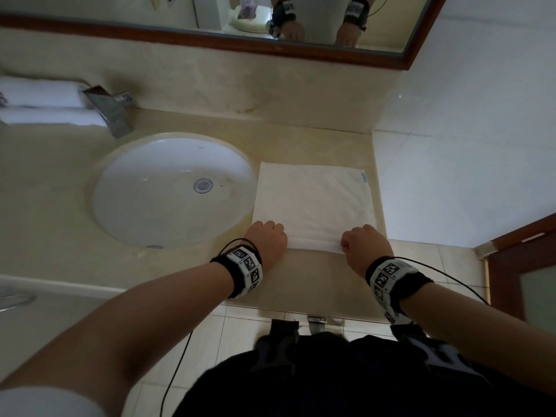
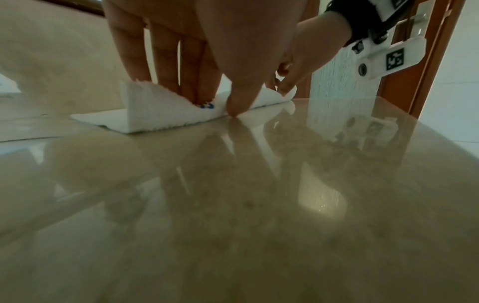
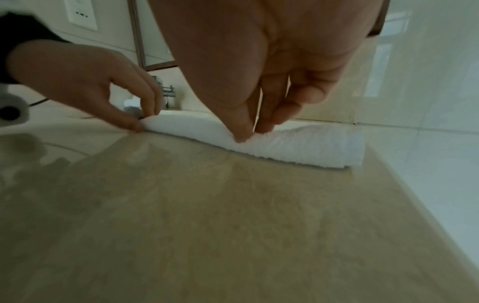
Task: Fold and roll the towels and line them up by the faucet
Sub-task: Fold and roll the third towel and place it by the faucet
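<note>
White towel lies flat on surface, right of sink; left hand and right hand each pinch its near edge, lifted and curled over; 2 rolled towels sit beside faucet.

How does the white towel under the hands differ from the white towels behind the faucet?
The towel under the hands lies flat and folded on the counter, right of the sink; the towels behind the faucet are already rolled and lined up at the far left. The left hand and right hand pinch the flat towel's near edge, starting its roll; nobody touches the rolled ones. All are white.
</note>
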Tool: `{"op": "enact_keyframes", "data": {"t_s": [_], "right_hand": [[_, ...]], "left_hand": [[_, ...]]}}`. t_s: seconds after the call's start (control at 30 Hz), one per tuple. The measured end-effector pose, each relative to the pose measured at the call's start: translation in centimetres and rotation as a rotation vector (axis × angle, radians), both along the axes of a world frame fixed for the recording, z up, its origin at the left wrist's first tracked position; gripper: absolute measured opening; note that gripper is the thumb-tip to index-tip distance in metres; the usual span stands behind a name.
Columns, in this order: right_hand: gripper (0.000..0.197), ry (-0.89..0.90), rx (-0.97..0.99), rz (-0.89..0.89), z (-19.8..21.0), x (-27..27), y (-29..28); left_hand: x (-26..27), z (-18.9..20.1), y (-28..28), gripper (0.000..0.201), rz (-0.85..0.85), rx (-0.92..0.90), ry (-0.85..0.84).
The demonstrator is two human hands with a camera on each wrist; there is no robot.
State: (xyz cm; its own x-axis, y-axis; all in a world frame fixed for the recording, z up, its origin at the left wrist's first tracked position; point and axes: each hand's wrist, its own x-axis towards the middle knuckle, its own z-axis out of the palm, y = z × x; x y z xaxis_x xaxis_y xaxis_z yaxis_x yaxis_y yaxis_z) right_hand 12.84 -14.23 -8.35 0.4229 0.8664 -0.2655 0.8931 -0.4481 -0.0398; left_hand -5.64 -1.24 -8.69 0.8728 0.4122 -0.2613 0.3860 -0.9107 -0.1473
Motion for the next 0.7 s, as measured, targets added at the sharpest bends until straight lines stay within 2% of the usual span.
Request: {"op": "enact_keyframes", "data": {"t_s": [0.17,0.37,0.47,0.57,0.7], "right_hand": [[0.02,0.066,0.017,0.038,-0.3,-0.2,-0.8],[0.025,0.009,-0.022,0.071,-0.3,0.2,-0.4],[0.022,0.087,-0.045,-0.004,-0.2,0.4,0.0],[0.005,0.19,-0.006,-0.074,0.0,0.9,0.3],[0.011,0.203,0.047,-0.079,-0.5,1.7,0.5]], "left_hand": [[0.1,0.0,0.1,0.025,0.018,-0.027,-0.001],[-0.2,0.6,1.8,0.033,0.069,-0.194,0.004],[-0.2,0.7,1.7,0.03,0.069,-0.151,0.013],[0.1,0.5,1.2,0.026,0.11,-0.08,-0.043],[0.6,0.4,0.7,0.025,0.094,-0.015,-0.036]]}}
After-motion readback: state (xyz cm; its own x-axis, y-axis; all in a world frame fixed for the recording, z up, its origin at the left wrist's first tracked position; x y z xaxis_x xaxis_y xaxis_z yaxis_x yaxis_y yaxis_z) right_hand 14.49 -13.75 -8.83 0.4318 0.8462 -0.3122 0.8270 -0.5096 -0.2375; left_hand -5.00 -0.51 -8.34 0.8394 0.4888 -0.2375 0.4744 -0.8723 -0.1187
